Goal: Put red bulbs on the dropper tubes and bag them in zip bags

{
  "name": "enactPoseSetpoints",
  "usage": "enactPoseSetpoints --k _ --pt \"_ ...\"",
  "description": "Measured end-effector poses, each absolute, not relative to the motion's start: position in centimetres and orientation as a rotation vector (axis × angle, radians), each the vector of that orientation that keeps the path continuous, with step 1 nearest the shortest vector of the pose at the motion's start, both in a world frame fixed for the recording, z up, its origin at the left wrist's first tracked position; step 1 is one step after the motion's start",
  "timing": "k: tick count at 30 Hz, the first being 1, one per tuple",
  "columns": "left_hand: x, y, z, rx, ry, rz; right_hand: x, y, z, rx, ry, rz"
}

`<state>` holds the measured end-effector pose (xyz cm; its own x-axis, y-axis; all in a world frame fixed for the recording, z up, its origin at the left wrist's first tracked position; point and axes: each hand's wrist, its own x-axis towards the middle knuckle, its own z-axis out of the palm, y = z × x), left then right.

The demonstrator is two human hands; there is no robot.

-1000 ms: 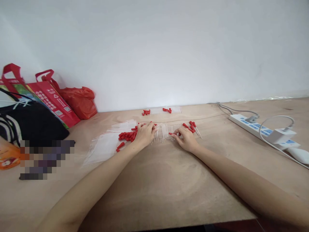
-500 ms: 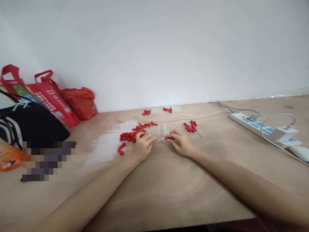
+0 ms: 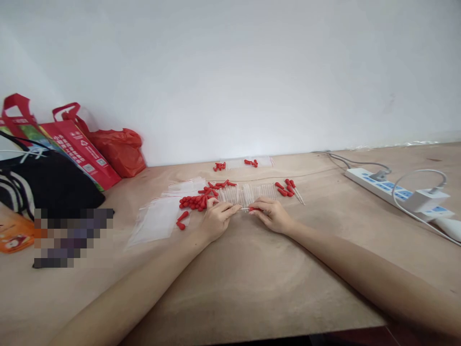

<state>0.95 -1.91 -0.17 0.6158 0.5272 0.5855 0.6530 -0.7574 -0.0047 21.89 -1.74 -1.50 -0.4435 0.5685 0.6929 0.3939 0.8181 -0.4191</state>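
Between the fingers of my left hand (image 3: pixel 217 218) is a thin clear dropper tube (image 3: pixel 245 209), pointing right. My right hand (image 3: pixel 273 215) pinches a red rubber bulb (image 3: pixel 252 209) at the tube's other end; how far the tube sits inside it I cannot tell. Just beyond my fingers lie rows of clear tubes (image 3: pixel 236 193). A heap of red rubber bulbs (image 3: pixel 194 202) is beside my left hand, with two loose red bulbs (image 3: pixel 183 216) nearer me. Past my right hand are several more bulbs, including assembled droppers (image 3: pixel 295 190) with tubes attached.
Clear zip bags (image 3: pixel 154 221) lie left of the heap. Another clear bag (image 3: pixel 264 162) with tubes and bulbs is by the wall. A power strip (image 3: pixel 382 185) with a charger (image 3: pixel 427 200) and cables stands right. Red bags (image 3: pixel 77 149) and a black bag (image 3: pixel 54 187) crowd the left.
The fingers of my left hand have slid right along the tube, closer to the bulb in my right hand. The view has shifted slightly.
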Motion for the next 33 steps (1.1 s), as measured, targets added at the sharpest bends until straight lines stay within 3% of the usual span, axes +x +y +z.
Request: enactPoseSetpoints --k 33 --pt "1.73 -2.26 -0.19 -2.566 -0.784 -0.686 21.99 -1.75 -1.16 -0.758 -2.430 -0.107"
